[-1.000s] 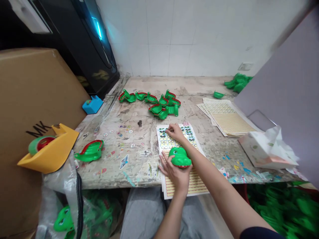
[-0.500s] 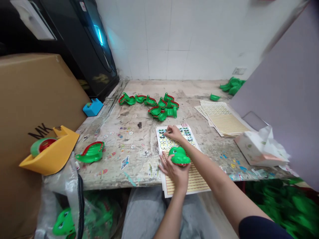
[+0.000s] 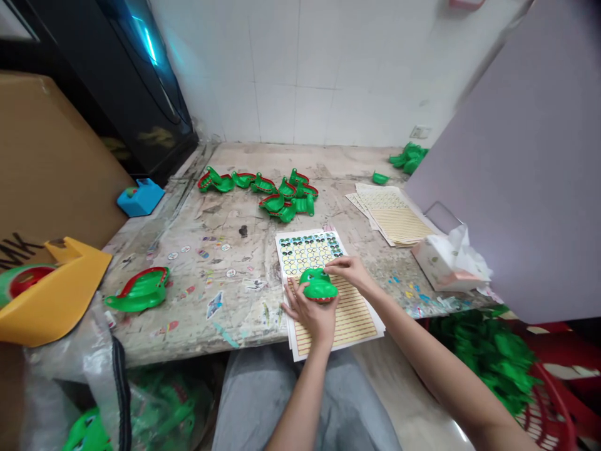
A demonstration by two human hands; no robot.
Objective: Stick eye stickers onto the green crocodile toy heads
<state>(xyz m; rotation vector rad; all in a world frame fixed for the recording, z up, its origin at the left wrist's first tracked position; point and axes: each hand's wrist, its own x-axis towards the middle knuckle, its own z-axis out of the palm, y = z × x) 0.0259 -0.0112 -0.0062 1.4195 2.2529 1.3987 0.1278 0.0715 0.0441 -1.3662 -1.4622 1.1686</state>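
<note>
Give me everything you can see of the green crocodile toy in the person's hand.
The crocodile toy is a glossy green plastic head with raised eyes on top and a red mouth edge along its lower front. It sits upright in the curled fingers of the left hand, above a lined paper sheet. The right hand reaches in at its upper side; contact is unclear.

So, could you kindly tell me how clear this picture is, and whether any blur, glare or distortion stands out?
In the head view, the green crocodile toy and sticker sheet look fairly sharp; the green pile at lower right is blurred; the wide lens bends the table edge; cyan glare streaks the black cabinet.
</note>
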